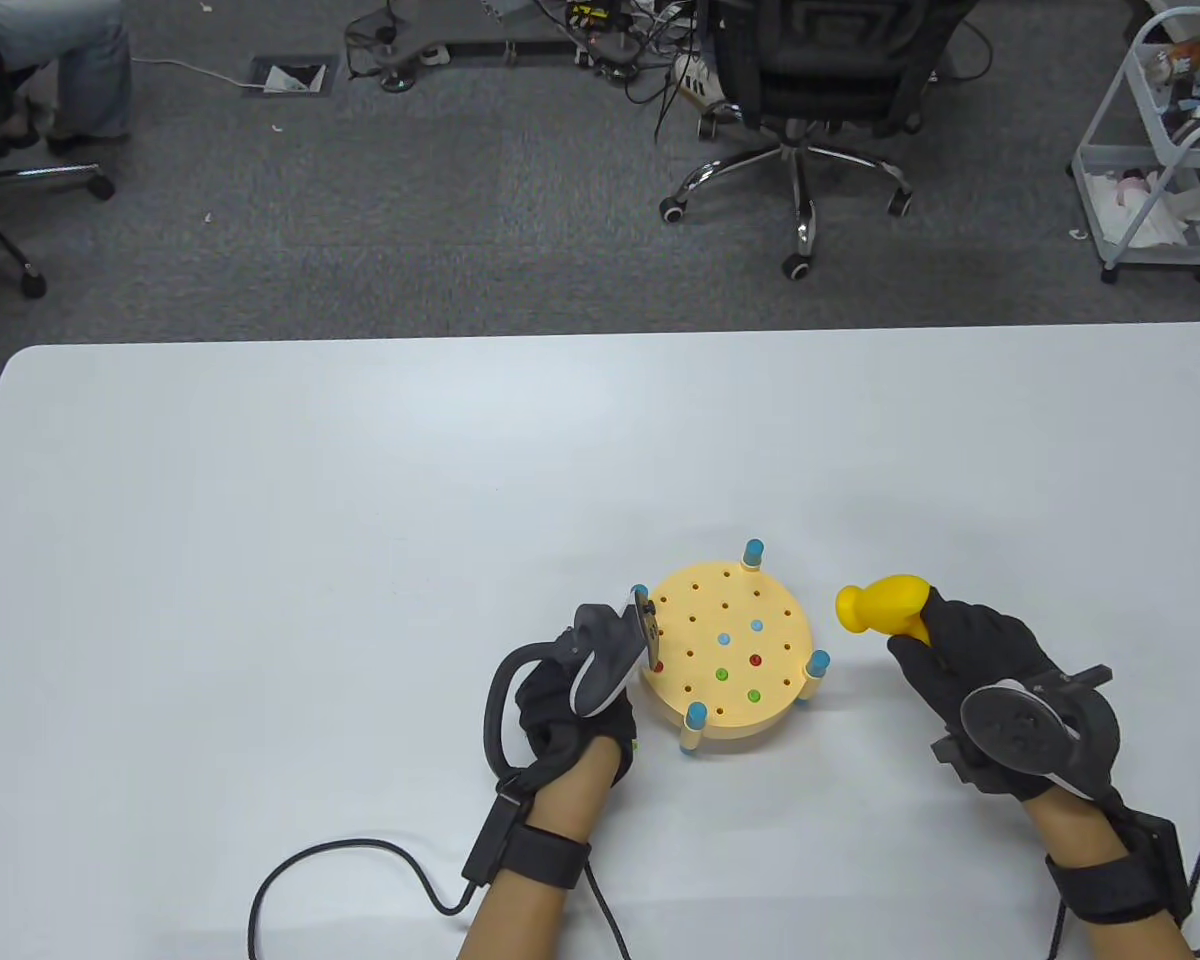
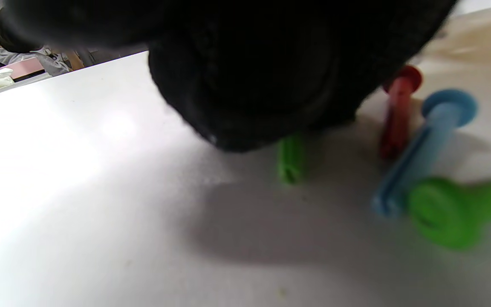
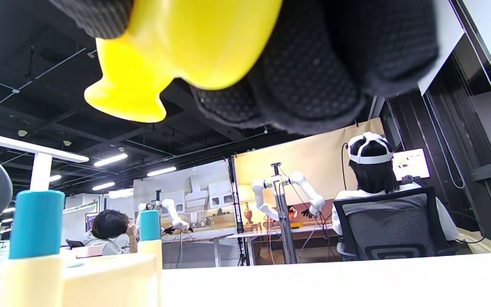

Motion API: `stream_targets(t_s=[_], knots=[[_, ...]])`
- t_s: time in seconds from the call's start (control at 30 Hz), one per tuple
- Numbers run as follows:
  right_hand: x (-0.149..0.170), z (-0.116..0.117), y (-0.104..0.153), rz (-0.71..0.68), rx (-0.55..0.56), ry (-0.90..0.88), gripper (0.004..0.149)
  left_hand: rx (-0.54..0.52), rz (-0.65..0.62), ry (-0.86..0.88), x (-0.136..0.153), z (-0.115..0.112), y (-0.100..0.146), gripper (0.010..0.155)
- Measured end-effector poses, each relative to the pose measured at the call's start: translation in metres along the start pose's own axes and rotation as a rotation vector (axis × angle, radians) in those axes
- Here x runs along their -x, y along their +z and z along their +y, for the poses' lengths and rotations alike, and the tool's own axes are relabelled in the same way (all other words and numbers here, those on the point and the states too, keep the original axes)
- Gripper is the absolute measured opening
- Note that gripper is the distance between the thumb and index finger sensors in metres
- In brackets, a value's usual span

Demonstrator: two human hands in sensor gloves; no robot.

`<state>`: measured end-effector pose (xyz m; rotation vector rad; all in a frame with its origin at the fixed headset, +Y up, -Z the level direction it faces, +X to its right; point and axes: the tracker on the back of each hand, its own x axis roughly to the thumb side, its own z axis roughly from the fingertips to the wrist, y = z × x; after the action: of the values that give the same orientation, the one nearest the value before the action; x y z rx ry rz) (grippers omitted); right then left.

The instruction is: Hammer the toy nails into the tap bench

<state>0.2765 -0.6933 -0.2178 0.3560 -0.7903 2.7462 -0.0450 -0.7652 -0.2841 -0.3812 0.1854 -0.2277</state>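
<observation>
The round yellow tap bench (image 1: pixel 725 655) stands on blue-capped legs near the table's front, with several red, blue and green nails sunk in its holes. My left hand (image 1: pixel 580 700) lies curled against the bench's left side. In the left wrist view its gloved fingers (image 2: pixel 249 76) cover the upper end of a green nail (image 2: pixel 290 158) whose tip points at the table. My right hand (image 1: pixel 915 630) grips the yellow toy hammer (image 1: pixel 880 605) just right of the bench, head pointing left. The right wrist view shows the hammer (image 3: pixel 177 42) held above the table, with the bench (image 3: pixel 70 277) at lower left.
Loose nails lie on the table under my left hand: a red one (image 2: pixel 397 115), a blue one (image 2: pixel 424 149) and a second green one (image 2: pixel 450 209). A black cable (image 1: pixel 360 860) trails from my left wrist. Beyond the table's far edge stand an office chair (image 1: pixel 800 90) and a white cart (image 1: pixel 1160 160).
</observation>
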Motion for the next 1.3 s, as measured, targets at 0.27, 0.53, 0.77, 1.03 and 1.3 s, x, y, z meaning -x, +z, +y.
stream_targets(t_s=[0.27, 0.53, 0.77, 1.03, 1.3], knots=[[-0.001, 0.003, 0.000, -0.011, -0.012, 0.005, 0.065, 0.095, -0.061, 0.296, 0.036, -0.003, -0.006, 0.060], [0.002, 0.005, -0.001, 0.012, -0.018, -0.011, 0.065, -0.053, -0.241, 0.844, 0.093, 0.034, 0.010, 0.043], [0.002, 0.007, -0.001, 0.017, -0.030, -0.031, 0.065, -0.356, -0.554, 0.825, 0.046, 0.066, 0.047, 0.043], [0.001, 0.009, -0.001, -0.008, -0.051, -0.029, 0.065, -0.378, -0.515, 0.252, -0.022, 0.082, 0.056, 0.042], [0.000, 0.011, 0.000, -0.023, -0.057, -0.025, 0.065, -0.331, -0.499, 0.172, -0.040, 0.083, 0.051, 0.041]])
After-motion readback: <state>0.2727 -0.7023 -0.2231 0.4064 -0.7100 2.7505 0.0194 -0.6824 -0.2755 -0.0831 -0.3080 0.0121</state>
